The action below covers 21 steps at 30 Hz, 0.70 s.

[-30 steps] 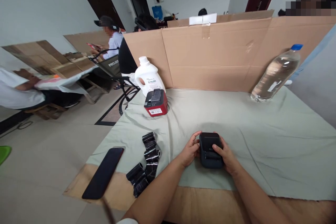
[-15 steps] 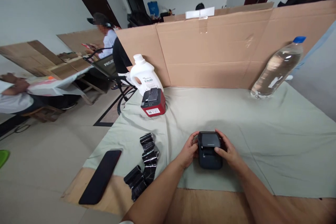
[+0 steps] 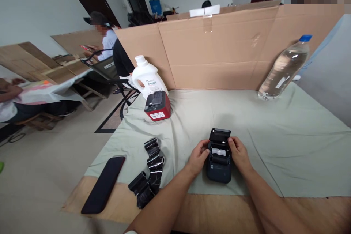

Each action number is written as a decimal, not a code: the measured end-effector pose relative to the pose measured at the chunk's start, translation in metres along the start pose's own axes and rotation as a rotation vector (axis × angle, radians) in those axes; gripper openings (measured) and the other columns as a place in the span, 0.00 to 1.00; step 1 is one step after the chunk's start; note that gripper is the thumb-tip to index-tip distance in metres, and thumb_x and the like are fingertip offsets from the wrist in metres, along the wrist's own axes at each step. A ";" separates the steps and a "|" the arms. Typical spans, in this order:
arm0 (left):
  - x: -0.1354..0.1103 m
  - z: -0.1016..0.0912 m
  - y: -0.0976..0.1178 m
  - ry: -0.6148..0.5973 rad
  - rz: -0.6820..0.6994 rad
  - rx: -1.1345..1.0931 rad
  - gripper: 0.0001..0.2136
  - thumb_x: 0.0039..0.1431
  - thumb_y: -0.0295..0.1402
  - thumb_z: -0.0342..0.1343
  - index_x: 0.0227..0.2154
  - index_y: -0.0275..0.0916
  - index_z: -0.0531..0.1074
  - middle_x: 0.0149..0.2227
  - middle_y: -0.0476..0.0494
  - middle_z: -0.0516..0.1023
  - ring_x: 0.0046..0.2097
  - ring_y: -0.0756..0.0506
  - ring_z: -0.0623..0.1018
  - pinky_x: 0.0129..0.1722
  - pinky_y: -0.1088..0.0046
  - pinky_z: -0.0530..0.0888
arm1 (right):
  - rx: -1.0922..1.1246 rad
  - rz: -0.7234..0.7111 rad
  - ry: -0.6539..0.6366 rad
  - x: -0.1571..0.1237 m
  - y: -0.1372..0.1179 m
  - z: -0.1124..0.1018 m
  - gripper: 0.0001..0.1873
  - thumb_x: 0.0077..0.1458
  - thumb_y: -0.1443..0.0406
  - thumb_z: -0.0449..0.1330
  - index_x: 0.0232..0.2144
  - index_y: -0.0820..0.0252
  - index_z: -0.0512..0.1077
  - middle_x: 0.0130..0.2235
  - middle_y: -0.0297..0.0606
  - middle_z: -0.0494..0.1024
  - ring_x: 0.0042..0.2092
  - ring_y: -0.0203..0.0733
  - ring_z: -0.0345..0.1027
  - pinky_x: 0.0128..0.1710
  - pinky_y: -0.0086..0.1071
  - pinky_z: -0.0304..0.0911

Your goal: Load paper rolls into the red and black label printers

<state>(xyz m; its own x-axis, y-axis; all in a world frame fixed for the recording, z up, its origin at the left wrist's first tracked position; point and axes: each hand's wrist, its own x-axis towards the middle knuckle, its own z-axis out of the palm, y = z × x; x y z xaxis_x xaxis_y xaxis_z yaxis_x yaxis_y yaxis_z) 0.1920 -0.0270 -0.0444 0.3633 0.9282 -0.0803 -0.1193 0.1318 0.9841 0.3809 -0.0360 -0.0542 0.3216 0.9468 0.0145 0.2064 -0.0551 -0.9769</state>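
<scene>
A small dark portable label printer [image 3: 219, 172] rests on the pale green cloth in front of me, its lid [image 3: 221, 133] swung up at the far end. Inside the opened bay shows a white roll [image 3: 218, 151]. My left hand [image 3: 199, 156] grips the printer's left side, fingers closed against the casing. On the other side my right hand [image 3: 240, 153] holds the right edge near the lid's hinge, thumb and fingers closed on it. Parts of the fingers are hidden behind the casing.
Left of my arms lie several shiny black rolls [image 3: 155, 161] and a flat black slab like a phone [image 3: 104, 184]. Behind stand a red-and-black box-shaped device [image 3: 158, 111], a white jug [image 3: 149, 76] and a tilted water bottle [image 3: 285, 67]. A cardboard screen [image 3: 219, 53] borders the back.
The printer's lid was closed and now stands open, uncovering the white roll. My right thumb has moved off the printer's front to its right side. The view has shifted slightly.
</scene>
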 end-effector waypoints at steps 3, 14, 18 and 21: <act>-0.008 0.000 0.006 0.060 0.166 0.204 0.23 0.56 0.41 0.57 0.53 0.39 0.64 0.54 0.36 0.67 0.56 0.38 0.67 0.58 0.57 0.61 | -0.086 -0.019 -0.048 -0.002 0.001 0.002 0.23 0.55 0.45 0.51 0.36 0.57 0.71 0.35 0.39 0.78 0.38 0.47 0.71 0.40 0.37 0.64; -0.004 0.006 0.000 0.109 0.209 0.456 0.16 0.47 0.24 0.58 0.41 0.40 0.73 0.54 0.37 0.61 0.59 0.38 0.63 0.61 0.57 0.58 | -0.226 -0.054 -0.064 -0.002 0.006 0.005 0.23 0.56 0.48 0.50 0.42 0.58 0.69 0.39 0.43 0.79 0.41 0.49 0.72 0.42 0.41 0.64; -0.003 0.009 -0.001 0.139 0.224 0.411 0.04 0.49 0.28 0.60 0.29 0.40 0.77 0.55 0.39 0.61 0.59 0.38 0.63 0.61 0.57 0.58 | -0.226 -0.066 -0.062 -0.002 0.008 0.005 0.24 0.56 0.48 0.50 0.42 0.59 0.69 0.39 0.43 0.79 0.39 0.47 0.72 0.40 0.39 0.64; -0.008 0.014 0.007 0.188 0.262 0.351 0.04 0.52 0.34 0.60 0.28 0.40 0.76 0.55 0.39 0.61 0.60 0.37 0.61 0.61 0.56 0.58 | -0.234 -0.072 -0.058 -0.001 0.009 0.004 0.24 0.55 0.48 0.50 0.42 0.59 0.69 0.38 0.43 0.79 0.38 0.47 0.71 0.39 0.39 0.65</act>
<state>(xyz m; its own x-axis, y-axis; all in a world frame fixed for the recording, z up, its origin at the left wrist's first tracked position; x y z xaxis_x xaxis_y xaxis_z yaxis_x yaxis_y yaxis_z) 0.2013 -0.0386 -0.0341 0.1852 0.9656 0.1824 0.1463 -0.2107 0.9665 0.3785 -0.0363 -0.0635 0.2466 0.9671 0.0634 0.4375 -0.0527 -0.8977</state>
